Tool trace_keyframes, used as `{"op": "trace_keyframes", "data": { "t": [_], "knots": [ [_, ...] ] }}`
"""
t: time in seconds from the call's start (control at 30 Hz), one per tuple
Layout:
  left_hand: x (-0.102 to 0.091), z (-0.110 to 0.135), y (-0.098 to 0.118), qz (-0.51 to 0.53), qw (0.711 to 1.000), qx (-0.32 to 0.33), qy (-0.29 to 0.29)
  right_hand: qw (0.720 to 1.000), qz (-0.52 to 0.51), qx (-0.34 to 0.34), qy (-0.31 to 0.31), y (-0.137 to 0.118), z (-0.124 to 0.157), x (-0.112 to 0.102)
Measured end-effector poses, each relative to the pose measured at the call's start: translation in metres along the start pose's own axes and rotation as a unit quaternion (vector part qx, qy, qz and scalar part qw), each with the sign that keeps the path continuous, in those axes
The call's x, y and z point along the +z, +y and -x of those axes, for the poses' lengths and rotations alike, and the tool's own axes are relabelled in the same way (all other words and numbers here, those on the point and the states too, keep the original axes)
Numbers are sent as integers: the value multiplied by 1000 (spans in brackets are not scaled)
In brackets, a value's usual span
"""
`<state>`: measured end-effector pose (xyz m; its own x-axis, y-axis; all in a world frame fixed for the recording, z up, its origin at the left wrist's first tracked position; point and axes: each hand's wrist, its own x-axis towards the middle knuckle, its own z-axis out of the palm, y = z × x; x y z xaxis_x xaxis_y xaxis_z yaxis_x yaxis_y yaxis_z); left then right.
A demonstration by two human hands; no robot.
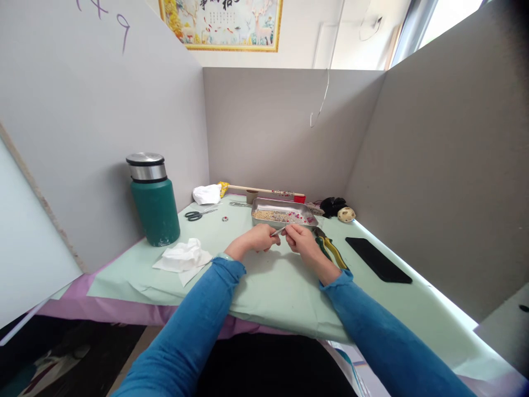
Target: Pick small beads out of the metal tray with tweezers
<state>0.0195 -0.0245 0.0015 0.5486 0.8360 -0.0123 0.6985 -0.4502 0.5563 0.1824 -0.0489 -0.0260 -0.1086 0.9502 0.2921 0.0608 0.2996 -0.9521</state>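
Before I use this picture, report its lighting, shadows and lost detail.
Head view: the window is blown out to near white; head view: the green bottle has a soft shadow on the left partition; head view: the top right corner darkens; head view: the thin tool in the left hand is too small for fine detail.

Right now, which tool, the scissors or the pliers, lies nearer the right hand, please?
The pliers with yellow and green handles, lying beside the right hand; the dark-handled scissors lie farther off, toward the left.
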Motion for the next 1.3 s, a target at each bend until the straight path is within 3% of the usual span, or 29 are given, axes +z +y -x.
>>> {"op": "trace_keyframes", "data": {
  "t": [0.17, 0.37, 0.57, 0.83, 1.3],
  "knots": [
    [0, -1, -1, 12, 1000, 2, -10, 1000, 1, -5, 0, 0, 0, 0],
    [5, -7, -5, -131, 988, 14, 74, 998, 58, 20, 21, 3, -2, 1],
    [7, -9, -8, -167, 983, 15, 81, 997, 69, 25, 24, 4, -1, 1],
    [4, -6, -3, -110, 991, 9, 70, 1000, -15, 26, -5, 1, -1, 0],
    [3, -3, 0, -93, 989, 35, 114, 994, -94, 38, -44, 2, -2, -3]
  ]
}}
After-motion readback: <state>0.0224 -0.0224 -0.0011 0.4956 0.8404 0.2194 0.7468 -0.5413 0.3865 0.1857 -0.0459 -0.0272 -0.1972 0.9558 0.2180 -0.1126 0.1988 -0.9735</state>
